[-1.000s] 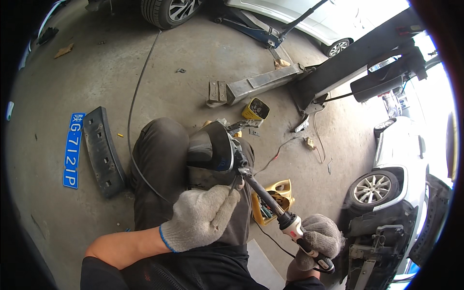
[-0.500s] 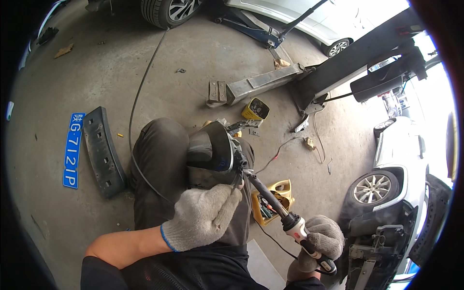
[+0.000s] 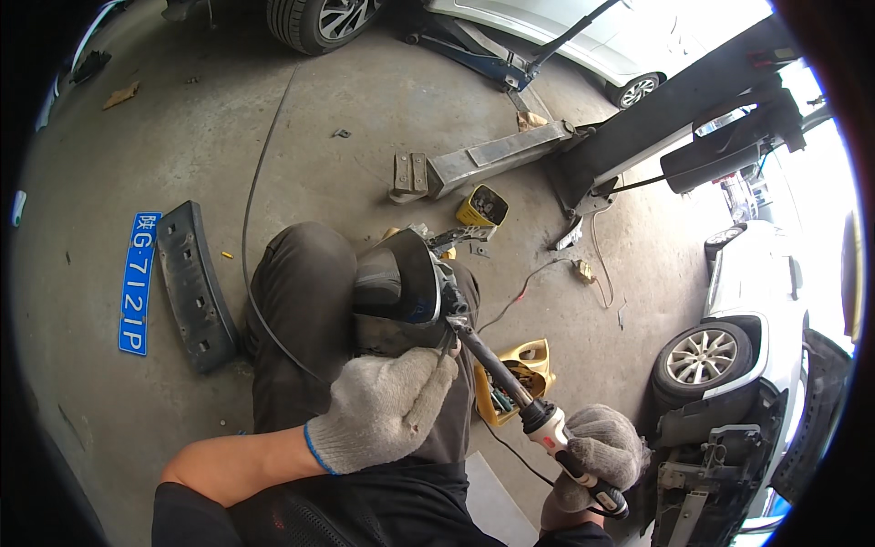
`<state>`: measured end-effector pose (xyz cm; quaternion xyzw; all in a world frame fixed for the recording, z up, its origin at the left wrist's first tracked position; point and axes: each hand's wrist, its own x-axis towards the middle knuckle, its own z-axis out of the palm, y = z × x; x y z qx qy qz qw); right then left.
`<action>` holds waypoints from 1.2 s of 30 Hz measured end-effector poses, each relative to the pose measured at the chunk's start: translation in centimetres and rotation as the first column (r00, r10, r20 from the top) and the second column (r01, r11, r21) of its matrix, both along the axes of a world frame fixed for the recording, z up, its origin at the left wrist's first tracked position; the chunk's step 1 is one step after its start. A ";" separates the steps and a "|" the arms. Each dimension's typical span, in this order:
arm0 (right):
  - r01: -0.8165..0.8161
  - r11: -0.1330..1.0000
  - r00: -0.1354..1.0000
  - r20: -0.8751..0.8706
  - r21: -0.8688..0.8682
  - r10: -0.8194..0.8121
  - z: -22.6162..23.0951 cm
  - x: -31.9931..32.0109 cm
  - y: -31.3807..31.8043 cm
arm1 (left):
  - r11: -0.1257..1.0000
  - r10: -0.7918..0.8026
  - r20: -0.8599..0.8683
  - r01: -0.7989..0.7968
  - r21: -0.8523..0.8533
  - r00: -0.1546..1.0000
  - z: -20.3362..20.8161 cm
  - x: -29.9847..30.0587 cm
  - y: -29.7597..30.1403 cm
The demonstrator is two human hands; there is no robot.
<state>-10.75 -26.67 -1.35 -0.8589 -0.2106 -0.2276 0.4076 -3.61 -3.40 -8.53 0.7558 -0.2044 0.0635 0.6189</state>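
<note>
A dark, glossy, curved car part (image 3: 421, 278) with brackets along its edge rests across my lap between the knees. My gloved right hand (image 3: 603, 448) is wrapped round the white and black handle of a hot air gun (image 3: 501, 374). The gun's long metal tube slants up to the left, its tip at the part's near right edge. Beside that tip, my gloved left hand (image 3: 387, 397) is closed in a pinch and pressed close to the part. Something thin shows at its fingertips, too small to name. The right fingers partly cover the gun's handle.
A yellow cut-open jug (image 3: 545, 366) of tools stands right of my legs; a yellow tub (image 3: 483, 206) lies ahead. Left are a black plastic bracket (image 3: 193, 287) and a blue licence plate (image 3: 138, 284). A cable (image 3: 252, 214) crosses the floor. Beyond is a lift arm (image 3: 497, 157); right, a white car (image 3: 756, 283).
My right hand and the hot air gun have shifted slightly left, the tip moving left along the part's edge. The floor cable has shifted a little at its far end. My left hand stays nearly still.
</note>
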 end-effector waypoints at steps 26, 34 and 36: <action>-0.002 0.993 1.000 0.004 -0.122 0.003 1.6 -0.5 0.8 | 0.999 -0.036 -0.007 0.036 -0.001 0.999 -0.1 0.2 -0.3; -0.050 0.994 0.998 0.042 -0.097 0.054 1.8 0.3 0.6 | 0.998 -0.049 -0.090 0.046 -0.044 0.995 -0.2 -0.1 -0.2; -0.043 0.994 0.994 0.097 -0.101 0.053 1.6 0.6 0.5 | 0.998 -0.051 -0.096 0.047 -0.048 0.994 0.0 -0.1 -0.2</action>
